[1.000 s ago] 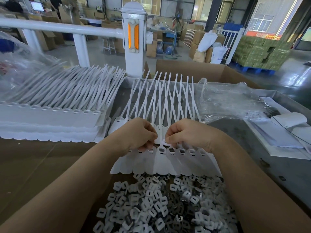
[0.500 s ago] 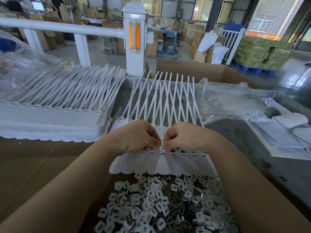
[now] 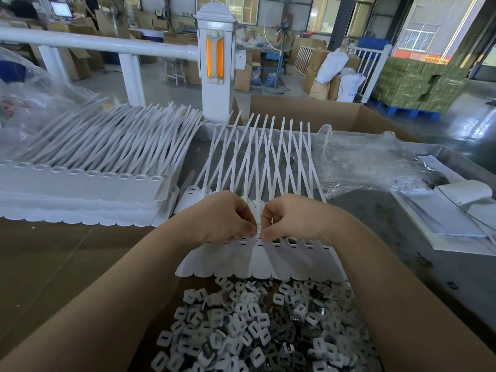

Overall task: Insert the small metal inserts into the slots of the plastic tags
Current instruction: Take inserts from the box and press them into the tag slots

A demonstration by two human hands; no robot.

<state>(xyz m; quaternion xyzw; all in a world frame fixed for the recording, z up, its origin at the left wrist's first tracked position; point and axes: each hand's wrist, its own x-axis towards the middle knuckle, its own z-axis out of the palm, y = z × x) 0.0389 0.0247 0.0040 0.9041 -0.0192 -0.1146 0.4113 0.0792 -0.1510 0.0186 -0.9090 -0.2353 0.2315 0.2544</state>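
Bare brown tabletop (image 3: 53, 264) left; tag stack (image 3: 80, 194) beyond it.

One view only: a wide-angle camera worn on the head, facing forward and down along both forearms. The fingertips of the left hand (image 3: 225, 217) and right hand (image 3: 291, 218) sit near frame centre, close to the lens. Nearer than the fingers lies a heap of inserts (image 3: 257, 326); beyond them, a white railing (image 3: 107, 45) and the warehouse floor.
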